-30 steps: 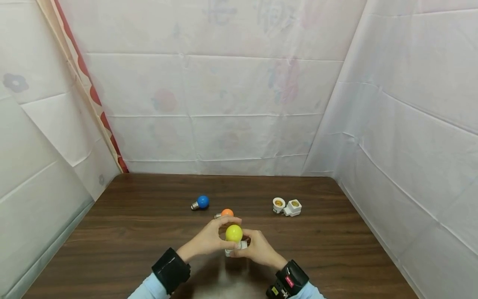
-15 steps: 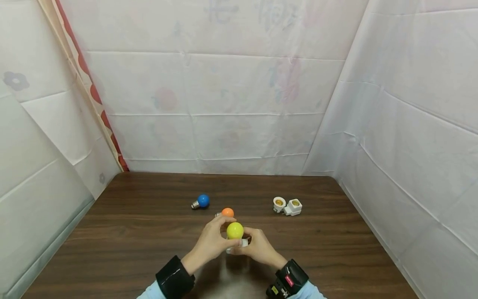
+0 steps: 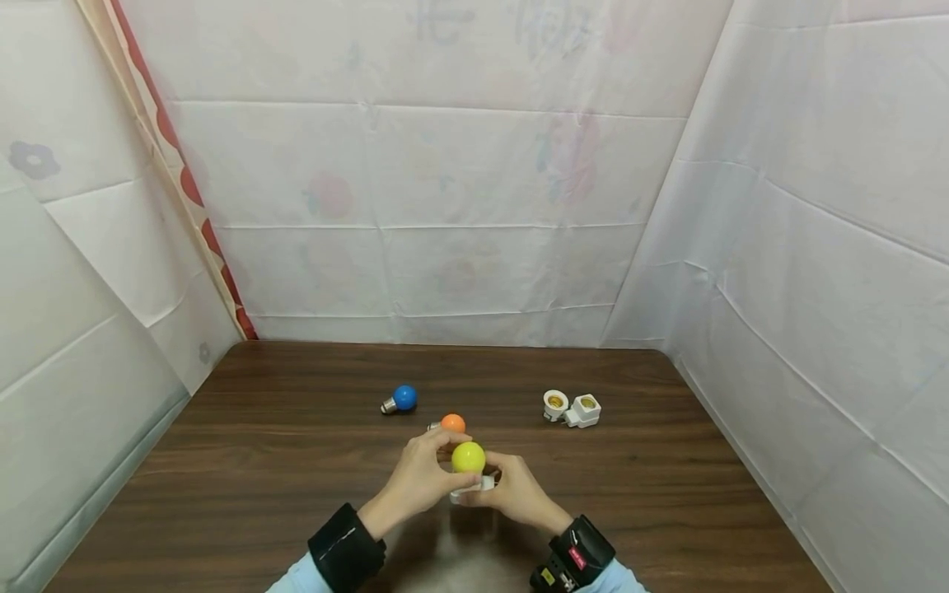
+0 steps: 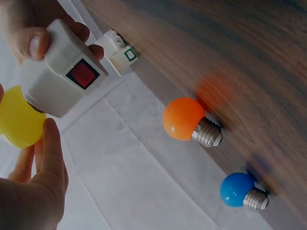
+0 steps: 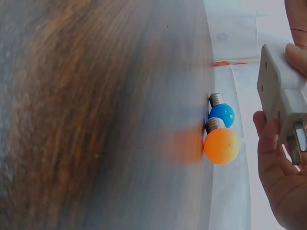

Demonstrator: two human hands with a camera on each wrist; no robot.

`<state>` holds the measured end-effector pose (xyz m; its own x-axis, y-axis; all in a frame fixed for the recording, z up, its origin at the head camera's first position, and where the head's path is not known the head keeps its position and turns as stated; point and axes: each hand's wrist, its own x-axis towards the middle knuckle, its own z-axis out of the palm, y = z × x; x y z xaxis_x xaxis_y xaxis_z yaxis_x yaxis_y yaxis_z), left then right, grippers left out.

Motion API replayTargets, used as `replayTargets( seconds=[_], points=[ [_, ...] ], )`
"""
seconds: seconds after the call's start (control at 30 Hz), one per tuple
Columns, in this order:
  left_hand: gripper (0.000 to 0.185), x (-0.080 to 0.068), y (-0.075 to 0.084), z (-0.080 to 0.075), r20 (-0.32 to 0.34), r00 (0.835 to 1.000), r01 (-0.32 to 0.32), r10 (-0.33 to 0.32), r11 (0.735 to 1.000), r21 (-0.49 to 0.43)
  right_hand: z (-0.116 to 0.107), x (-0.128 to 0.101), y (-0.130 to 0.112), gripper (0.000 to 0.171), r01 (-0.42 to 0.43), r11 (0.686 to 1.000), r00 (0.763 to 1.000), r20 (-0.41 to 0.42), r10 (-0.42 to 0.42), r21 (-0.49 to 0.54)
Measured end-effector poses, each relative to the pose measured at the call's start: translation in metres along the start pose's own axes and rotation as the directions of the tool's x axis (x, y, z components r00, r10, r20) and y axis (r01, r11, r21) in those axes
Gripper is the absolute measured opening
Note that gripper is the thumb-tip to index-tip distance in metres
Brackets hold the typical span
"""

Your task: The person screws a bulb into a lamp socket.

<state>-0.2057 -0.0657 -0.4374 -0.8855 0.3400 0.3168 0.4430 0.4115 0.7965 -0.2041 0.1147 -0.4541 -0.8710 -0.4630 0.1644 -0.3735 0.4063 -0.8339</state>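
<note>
Your left hand [image 3: 420, 482] pinches the yellow bulb [image 3: 468, 457]; your right hand [image 3: 516, 492] grips the white socket [image 3: 472, 489] under it, above the desk's [image 3: 259, 461] near edge, middle.

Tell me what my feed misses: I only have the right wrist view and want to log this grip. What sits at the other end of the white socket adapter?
Observer: A yellow bulb sits in the white socket adapter, with the left hand gripping the bulb.
Operator: Anything on the adapter's face?
Observer: A red square switch shows in the left wrist view.
Operator: Which hand has the adapter?
Observer: The right hand holds it.
Operator: More sockets around?
Observer: Two loose white sockets lie on the table, to the right of the orange bulb and blue bulb.
</note>
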Motion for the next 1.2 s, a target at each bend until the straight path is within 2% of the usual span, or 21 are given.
replayTargets(
  seconds=[0.13,0.27,0.47,0.63,0.83,1.0,1.2],
  points=[
    [0.049,0.000,-0.002,-0.003,0.056,0.998,-0.008,0.011,0.998,-0.061,0.004,0.003,0.016,0.033,-0.020,1.000,1.000,0.014,0.020,0.001],
    [0.048,0.001,-0.007,-0.007,0.120,0.992,-0.016,0.031,0.993,-0.118,0.005,0.004,0.028,0.034,-0.002,1.000,0.999,0.044,0.001,0.001],
    [0.050,0.003,-0.016,-0.014,0.230,0.971,-0.035,0.065,0.991,-0.133,0.006,0.002,0.030,0.032,0.023,1.000,0.995,0.095,-0.023,-0.004],
    [0.051,0.002,-0.019,-0.018,0.278,0.957,-0.040,0.081,0.988,-0.151,0.007,0.002,0.028,0.032,0.025,1.000,0.994,0.111,-0.026,0.014],
    [0.050,0.002,-0.019,-0.017,0.246,0.966,-0.047,0.086,0.986,-0.162,0.009,0.004,0.029,0.034,0.041,0.999,0.997,0.071,-0.041,0.003],
    [0.055,0.000,-0.015,-0.011,0.181,0.981,-0.047,0.076,0.986,-0.158,0.010,0.005,0.028,0.036,0.040,0.999,0.999,0.026,-0.040,0.004],
    [0.057,-0.004,-0.010,-0.002,0.069,0.997,-0.033,0.043,0.991,-0.130,0.007,0.005,0.026,0.036,0.017,1.000,1.000,0.011,-0.017,-0.024]
  ],
)
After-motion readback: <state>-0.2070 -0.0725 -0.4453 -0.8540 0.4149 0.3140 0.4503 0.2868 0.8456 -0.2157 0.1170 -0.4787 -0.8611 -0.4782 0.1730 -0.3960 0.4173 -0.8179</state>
